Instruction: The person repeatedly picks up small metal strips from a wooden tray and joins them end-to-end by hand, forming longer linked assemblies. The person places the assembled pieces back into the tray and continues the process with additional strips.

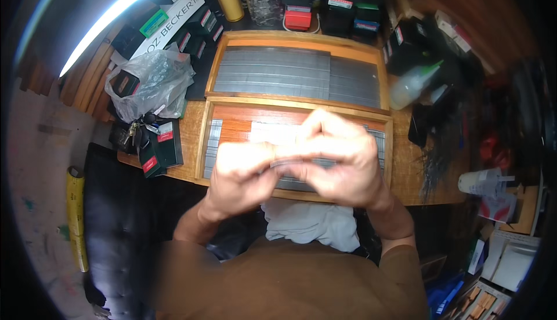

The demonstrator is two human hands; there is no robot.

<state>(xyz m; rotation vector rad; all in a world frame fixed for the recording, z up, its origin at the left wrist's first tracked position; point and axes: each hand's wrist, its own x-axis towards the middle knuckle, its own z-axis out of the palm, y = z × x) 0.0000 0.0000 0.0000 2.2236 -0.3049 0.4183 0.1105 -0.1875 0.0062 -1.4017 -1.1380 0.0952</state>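
Note:
My left hand (pixel 241 172) and my right hand (pixel 345 157) meet over the near wooden tray (pixel 388 157), thumbs and fingers bent and pinched together. Bright light washes out their fingers, and what they hold between them is too blurred to name. In that tray, thin grey metal pieces (pixel 212 140) lie in rows along the left, right and near sides, with a reddish-orange bottom (pixel 232 124) showing between. The far wooden tray (pixel 301 37) holds close-packed rows of similar grey metal pieces (pixel 272 71); a shorter block fills its right part.
A clear plastic bag (pixel 165 79), keys (pixel 139 130) and dark boxes (pixel 168 146) sit left of the trays. On the right stand a squeeze bottle (pixel 408 88) with a green tip and a heap of loose thin pieces (pixel 432 166). A yellow cone (pixel 229 1) and jar (pixel 264 7) stand behind.

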